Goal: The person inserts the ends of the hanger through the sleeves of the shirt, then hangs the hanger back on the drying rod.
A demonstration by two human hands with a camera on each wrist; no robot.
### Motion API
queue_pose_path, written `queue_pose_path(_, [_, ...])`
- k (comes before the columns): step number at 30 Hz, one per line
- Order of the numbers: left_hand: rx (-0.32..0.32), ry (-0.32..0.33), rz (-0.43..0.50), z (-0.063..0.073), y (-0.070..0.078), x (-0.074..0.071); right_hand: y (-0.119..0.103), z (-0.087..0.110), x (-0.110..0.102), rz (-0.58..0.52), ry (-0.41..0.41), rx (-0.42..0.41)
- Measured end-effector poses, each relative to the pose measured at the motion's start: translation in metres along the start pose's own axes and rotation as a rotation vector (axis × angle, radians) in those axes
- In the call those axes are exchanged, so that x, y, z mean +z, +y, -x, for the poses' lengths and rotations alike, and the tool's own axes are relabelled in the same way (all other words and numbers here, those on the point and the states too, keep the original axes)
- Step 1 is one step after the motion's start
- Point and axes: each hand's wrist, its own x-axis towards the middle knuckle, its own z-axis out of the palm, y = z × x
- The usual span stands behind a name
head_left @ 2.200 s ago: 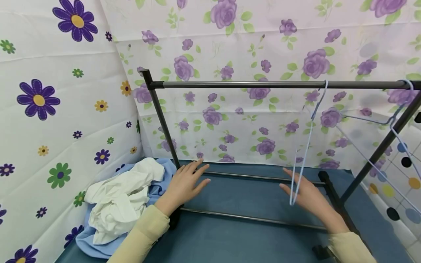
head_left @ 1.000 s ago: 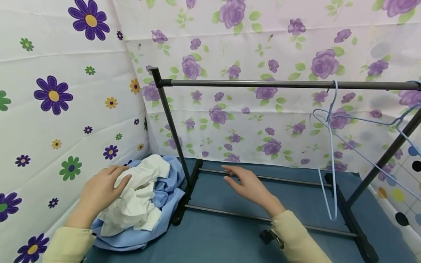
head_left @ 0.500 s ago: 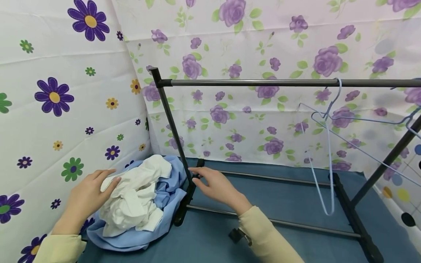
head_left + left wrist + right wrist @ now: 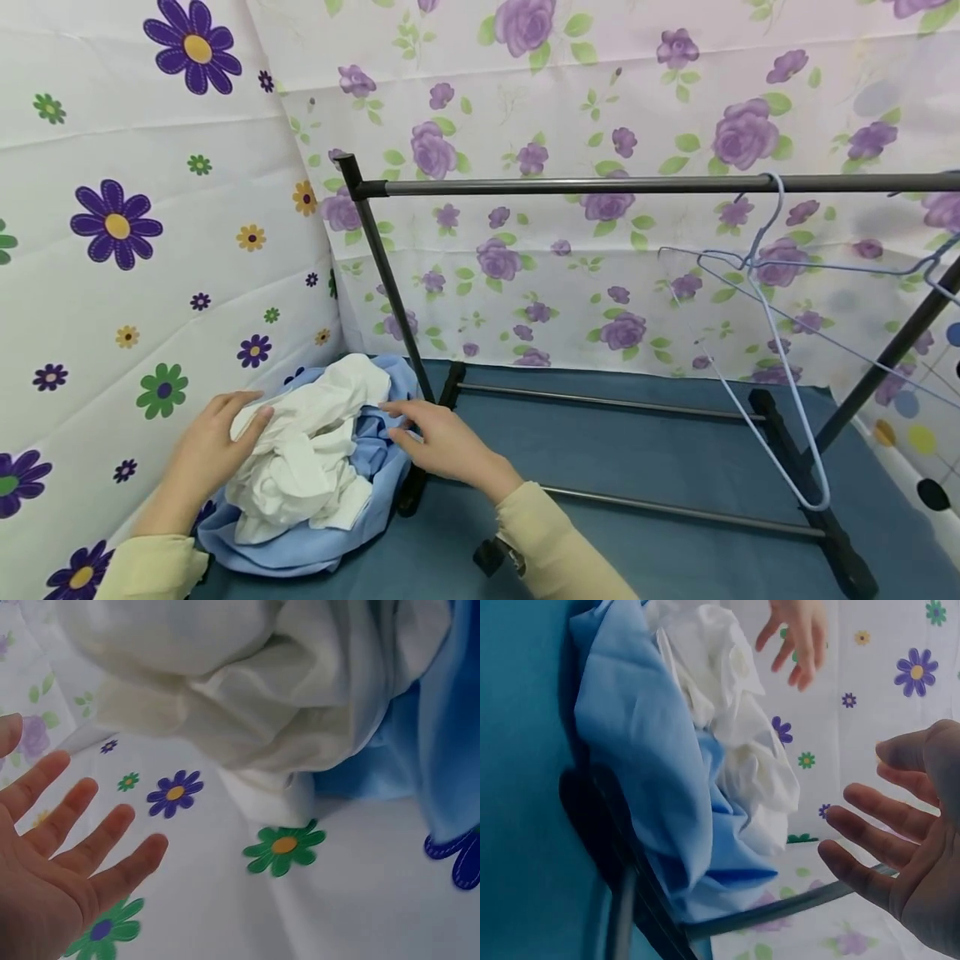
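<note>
A crumpled white garment (image 4: pixel 300 454) lies on top of a crumpled blue cloth (image 4: pixel 277 550) at the left of the table. At the pile's left side is my left hand (image 4: pixel 213 446), fingers spread; the left wrist view shows those fingers (image 4: pixel 112 840) apart from the white fabric. My right hand (image 4: pixel 446 442) hovers by the pile's right side, near the rack's left post. In the right wrist view its fingers (image 4: pixel 877 825) are loosely bent, with nothing held and a gap to the cloth.
A dark metal clothes rack (image 4: pixel 562 185) stands across the table (image 4: pixel 600 450). Light blue wire hangers (image 4: pixel 783 367) hang from the right part of its bar. Low crossbars (image 4: pixel 660 502) join its feet. Flower-printed sheets (image 4: pixel 150 317) enclose the left and back.
Both hands have moved left from the rack area to the clothes pile; lately the right hand has come closer to it. The nearer hanger has swung and turned on the bar.
</note>
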Motion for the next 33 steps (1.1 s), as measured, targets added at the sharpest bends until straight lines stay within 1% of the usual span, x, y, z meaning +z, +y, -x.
queue_pose_path(4, [-0.01, 0.01, 0.022, 0.001, -0.005, 0.011, 0.0, -0.003, 0.013, -0.042, 0.027, 0.042])
queue_pose_path(7, [-0.04, -0.004, 0.026, 0.004, -0.007, 0.016, 0.0, -0.006, 0.024, -0.056, 0.036, 0.067])
queue_pose_path(11, [-0.085, -0.037, 0.044, 0.007, -0.012, 0.021, -0.001, -0.01, 0.04, -0.053, 0.041, 0.077])
queue_pose_path(13, [-0.091, -0.047, 0.041, 0.007, -0.015, 0.024, -0.001, -0.012, 0.048, -0.053, 0.038, 0.088])
queue_pose_path(16, [-0.086, -0.064, 0.036, 0.001, -0.02, 0.028, 0.0, -0.016, 0.056, -0.05, 0.022, 0.12])
queue_pose_path(20, [-0.106, -0.123, 0.057, -0.005, -0.024, 0.033, 0.001, -0.021, 0.066, -0.037, -0.003, 0.164])
queue_pose_path(23, [-0.136, -0.17, 0.08, -0.005, -0.028, 0.037, 0.002, -0.022, 0.076, -0.027, -0.007, 0.199])
queue_pose_path(25, [-0.149, -0.186, 0.091, -0.004, -0.03, 0.041, 0.005, -0.021, 0.083, -0.037, -0.01, 0.232])
queue_pose_path(29, [-0.163, -0.192, 0.123, 0.0, -0.035, 0.053, 0.011, -0.017, 0.095, -0.066, -0.026, 0.296])
queue_pose_path(33, [-0.164, -0.183, 0.146, 0.003, -0.039, 0.066, 0.019, -0.014, 0.104, -0.094, -0.044, 0.322])
